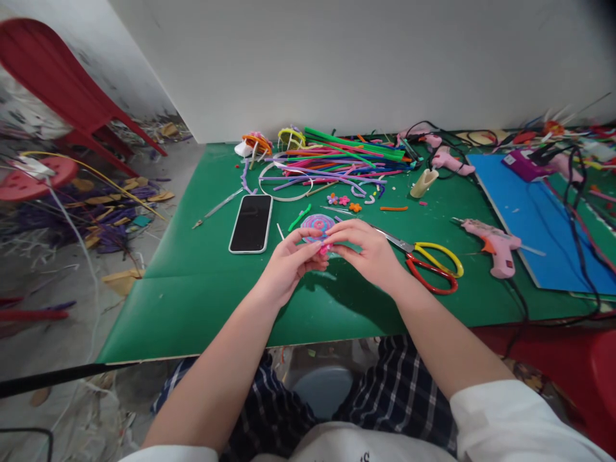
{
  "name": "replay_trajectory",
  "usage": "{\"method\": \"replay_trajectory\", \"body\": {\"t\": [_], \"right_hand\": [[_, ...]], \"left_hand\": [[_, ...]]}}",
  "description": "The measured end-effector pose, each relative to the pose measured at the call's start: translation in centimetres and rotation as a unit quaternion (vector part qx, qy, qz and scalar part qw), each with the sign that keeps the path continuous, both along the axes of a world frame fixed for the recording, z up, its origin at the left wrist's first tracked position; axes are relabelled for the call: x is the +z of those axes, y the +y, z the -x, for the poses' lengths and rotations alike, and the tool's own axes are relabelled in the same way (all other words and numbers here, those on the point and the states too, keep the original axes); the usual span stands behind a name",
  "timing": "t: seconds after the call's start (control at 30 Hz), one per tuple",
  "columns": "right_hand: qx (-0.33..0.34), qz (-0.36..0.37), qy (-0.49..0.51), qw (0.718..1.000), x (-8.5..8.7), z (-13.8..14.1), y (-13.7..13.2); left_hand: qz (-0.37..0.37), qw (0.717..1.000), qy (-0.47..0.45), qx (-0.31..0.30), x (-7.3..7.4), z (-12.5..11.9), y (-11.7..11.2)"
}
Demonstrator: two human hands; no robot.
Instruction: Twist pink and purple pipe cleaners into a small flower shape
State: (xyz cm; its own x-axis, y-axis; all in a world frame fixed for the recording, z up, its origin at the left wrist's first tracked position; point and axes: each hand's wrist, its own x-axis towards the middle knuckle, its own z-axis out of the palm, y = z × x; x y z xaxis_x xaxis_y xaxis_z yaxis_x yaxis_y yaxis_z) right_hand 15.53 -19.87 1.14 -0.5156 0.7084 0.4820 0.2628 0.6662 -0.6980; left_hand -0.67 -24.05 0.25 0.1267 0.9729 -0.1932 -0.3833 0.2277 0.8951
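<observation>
My left hand (293, 260) and my right hand (363, 247) meet above the green table, fingertips pinched around a small pink piece (326, 248), perhaps a pipe-cleaner flower; fingers cover part of it. Just behind them lies a round coil (317, 224) of pink, purple and blue pipe cleaner. Small pipe-cleaner flowers sit farther back: an orange one (355, 207), a pink one (343, 200) and a purple-orange one (332, 199). A green pipe-cleaner piece (299, 218) rests left of the coil. Scissors (433, 263) with yellow and red handles lie by my right wrist.
A phone (251, 223) lies left of my hands. Many pipe cleaners (337, 157) are heaped at the back, near a white hoop (285, 181). Pink glue guns (498, 244) with dark cords (522, 308) and a blue board (543, 224) occupy the right side. A red chair (58, 70) stands left.
</observation>
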Motion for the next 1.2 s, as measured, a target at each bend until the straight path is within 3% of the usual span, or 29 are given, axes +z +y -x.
{"method": "replay_trajectory", "body": {"t": [0.2,0.33,0.53,0.93,1.2], "right_hand": [[-0.070,0.194,0.033,0.978,0.1,0.3,-0.2],[-0.075,0.253,0.065,0.962,-0.1,0.6,-0.2],[-0.075,0.267,0.076,0.958,-0.2,0.9,-0.4],[-0.067,0.221,0.040,0.972,0.0,0.8,-0.5],[-0.082,0.280,0.075,0.954,-0.6,1.1,-0.2]], "left_hand": [[-0.079,0.981,0.153,0.093,-0.1,-0.2,0.0],[-0.081,0.977,0.172,0.096,0.0,-0.6,-0.1],[-0.051,0.980,0.153,0.115,-0.2,-0.7,-0.1],[-0.048,0.981,0.145,0.117,-0.4,-0.6,-0.1],[-0.068,0.986,0.110,0.105,-0.2,-0.6,0.0]]}}
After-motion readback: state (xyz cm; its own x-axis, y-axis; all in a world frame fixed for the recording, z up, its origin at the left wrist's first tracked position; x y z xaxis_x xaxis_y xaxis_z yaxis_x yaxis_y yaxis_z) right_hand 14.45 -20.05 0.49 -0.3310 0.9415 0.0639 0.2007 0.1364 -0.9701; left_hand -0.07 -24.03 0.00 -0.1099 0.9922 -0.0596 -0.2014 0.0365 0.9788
